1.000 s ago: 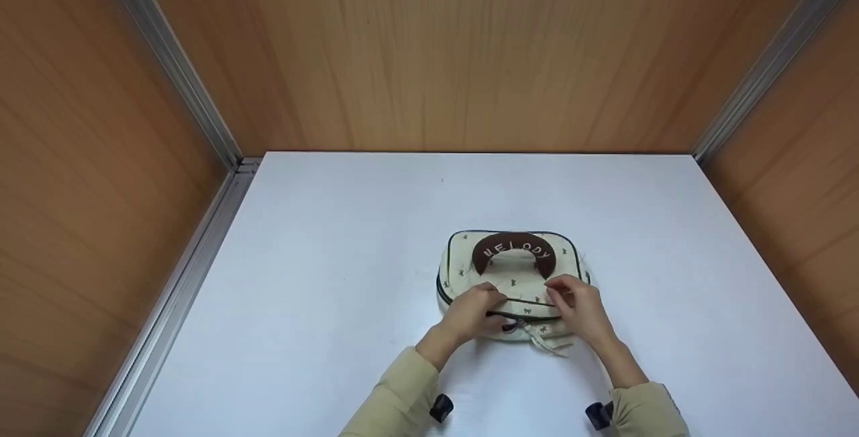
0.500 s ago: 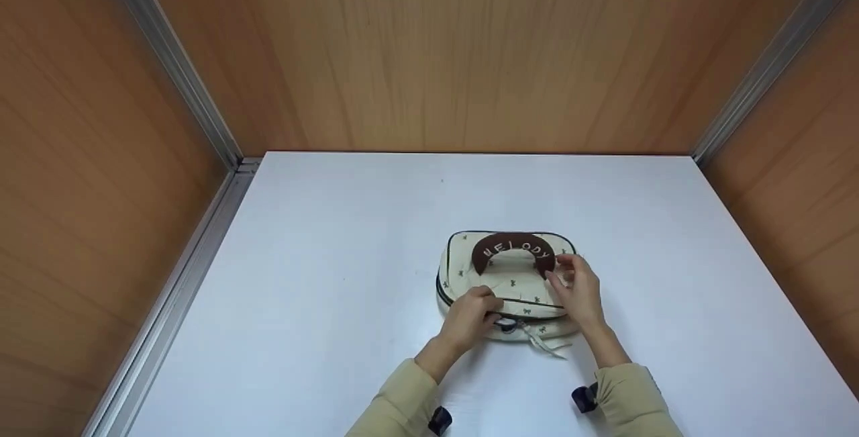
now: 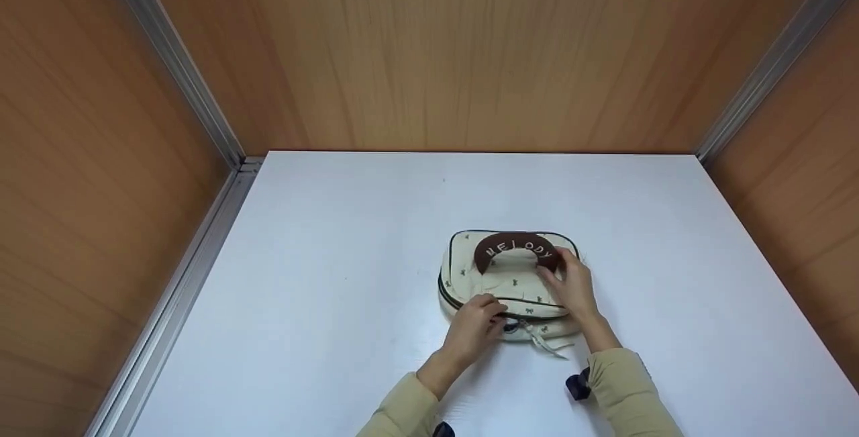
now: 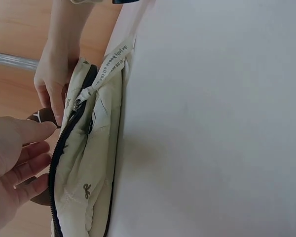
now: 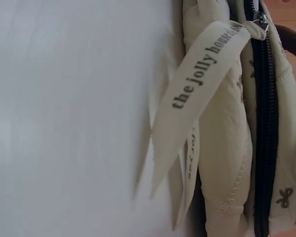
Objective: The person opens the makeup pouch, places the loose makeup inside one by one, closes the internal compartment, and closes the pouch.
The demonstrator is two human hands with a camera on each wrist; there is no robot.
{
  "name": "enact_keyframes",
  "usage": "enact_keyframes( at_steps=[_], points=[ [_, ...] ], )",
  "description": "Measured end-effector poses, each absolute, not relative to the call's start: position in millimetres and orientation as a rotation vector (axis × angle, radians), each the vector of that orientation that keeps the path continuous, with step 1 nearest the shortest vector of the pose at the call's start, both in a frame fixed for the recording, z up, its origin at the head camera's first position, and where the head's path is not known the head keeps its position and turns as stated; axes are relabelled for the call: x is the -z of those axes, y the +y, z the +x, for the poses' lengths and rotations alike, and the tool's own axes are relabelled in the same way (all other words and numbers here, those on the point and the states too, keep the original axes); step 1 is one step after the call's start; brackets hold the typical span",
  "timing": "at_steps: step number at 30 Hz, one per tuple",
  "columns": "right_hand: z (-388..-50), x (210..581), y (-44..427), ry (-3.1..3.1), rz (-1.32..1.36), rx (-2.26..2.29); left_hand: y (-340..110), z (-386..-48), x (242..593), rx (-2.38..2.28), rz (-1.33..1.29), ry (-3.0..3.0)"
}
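A cream cosmetic bag (image 3: pixel 463 259) with a small bow print and dark piping lies on the white table. A brown curved handle (image 3: pixel 500 242) lettered "MELODY" stands on its lid. My right hand (image 3: pixel 574 286) pinches the handle's right end between thumb and fingers. At the lid's front edge is my left hand (image 3: pixel 470 329), its fingers loosely bent and touching the edge with nothing gripped. From the zipper pull (image 4: pixel 77 104) hangs a cream printed ribbon (image 5: pixel 202 74). Left of the pull the zipper looks parted; right of it, it is joined. The bag's inside is hidden.
The white table (image 3: pixel 322 256) extends around the bag on every side. Wooden panels (image 3: pixel 429 54) rise behind and at both sides, with metal rails (image 3: pixel 181 61) at the corners. Dark camera mounts (image 3: pixel 577 383) sit at both wrists.
My right hand has moved from the lid's front right area up to the handle's right end and taken hold of it. My left hand stays at the front edge, its fingers slightly loosened.
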State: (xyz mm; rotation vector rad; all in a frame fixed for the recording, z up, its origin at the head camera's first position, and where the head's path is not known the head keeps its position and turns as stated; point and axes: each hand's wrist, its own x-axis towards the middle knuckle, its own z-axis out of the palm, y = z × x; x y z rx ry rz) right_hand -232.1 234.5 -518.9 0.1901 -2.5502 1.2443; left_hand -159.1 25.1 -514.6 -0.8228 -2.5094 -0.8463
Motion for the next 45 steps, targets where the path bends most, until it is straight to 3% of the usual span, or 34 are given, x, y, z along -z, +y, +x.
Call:
enact_keyframes(
  at_steps=[25, 45],
  points=[
    [-244.1, 518.7, 241.8, -2.754, 0.059, -1.27, 49.2, -125.4, 525.2, 0.883, -0.654, -2.635],
    [-245.5, 515.8, 250.4, -2.721, -0.03, -1.45, 77.9, -127.5, 527.0, 0.949, -0.428, -2.688]
  ],
)
